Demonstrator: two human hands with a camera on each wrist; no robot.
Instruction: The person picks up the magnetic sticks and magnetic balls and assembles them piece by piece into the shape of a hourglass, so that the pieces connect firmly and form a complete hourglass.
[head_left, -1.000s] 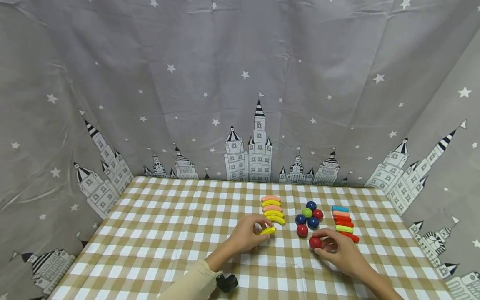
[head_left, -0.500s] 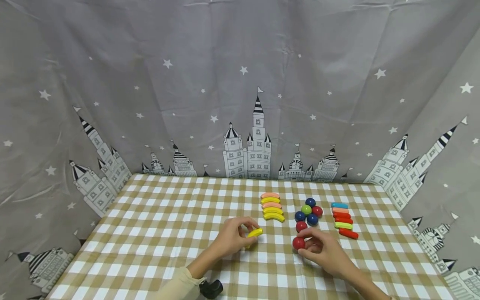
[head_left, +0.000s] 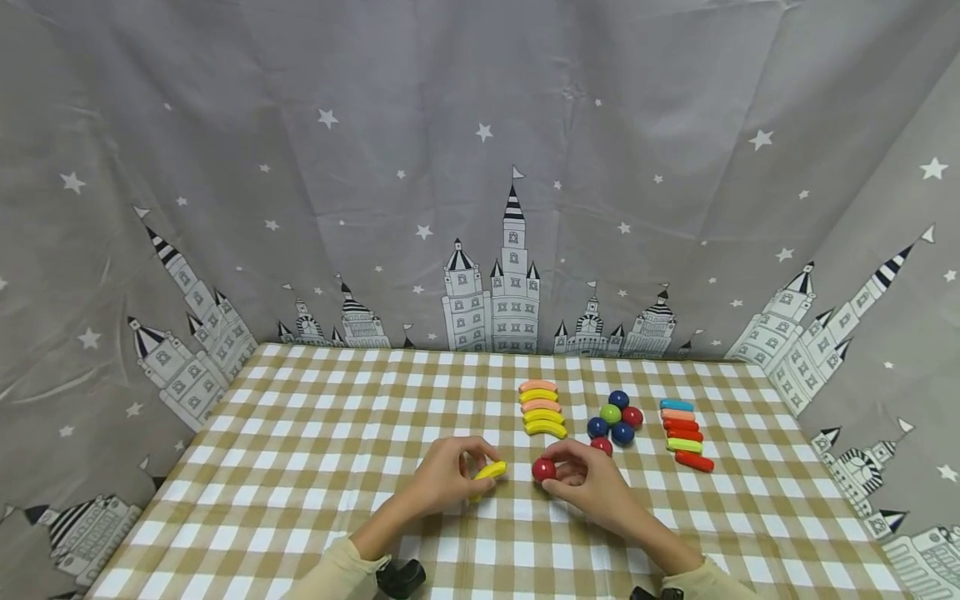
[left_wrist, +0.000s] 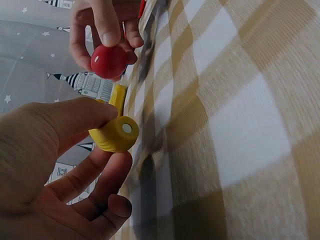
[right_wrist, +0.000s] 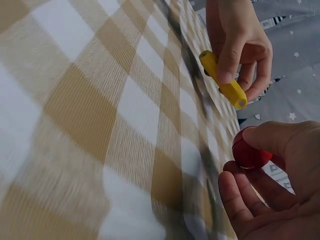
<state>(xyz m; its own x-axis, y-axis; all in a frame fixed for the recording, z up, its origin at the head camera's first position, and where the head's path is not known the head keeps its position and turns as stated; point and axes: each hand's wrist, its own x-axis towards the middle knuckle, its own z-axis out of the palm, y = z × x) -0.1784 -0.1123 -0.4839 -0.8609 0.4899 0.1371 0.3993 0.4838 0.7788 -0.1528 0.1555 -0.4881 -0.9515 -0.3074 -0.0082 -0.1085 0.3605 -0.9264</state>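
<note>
My left hand (head_left: 444, 478) pinches a yellow curved stick (left_wrist: 114, 134) between thumb and fingers, just above the cloth. A small silvery disc (left_wrist: 127, 128) shows at the stick's end in the left wrist view. In my right hand (head_left: 592, 485), thumb and fingertips pinch a red ball (head_left: 543, 470). Ball and stick face each other with a short gap between them. The right wrist view shows both the yellow stick (right_wrist: 223, 80) and the red ball (right_wrist: 249, 150) held apart.
Behind the hands lies a column of curved yellow and pink sticks (head_left: 542, 407). Several blue, red and green balls (head_left: 611, 413) cluster to its right, then a column of straight coloured sticks (head_left: 681, 435). A checked cloth (head_left: 322, 433) covers the table; a grey curtain (head_left: 420, 167) hangs behind.
My right hand has carried the red ball leftward, away from the straight sticks. My left hand has drawn the yellow stick left and tilted it. The gap between stick and ball has narrowed.
</note>
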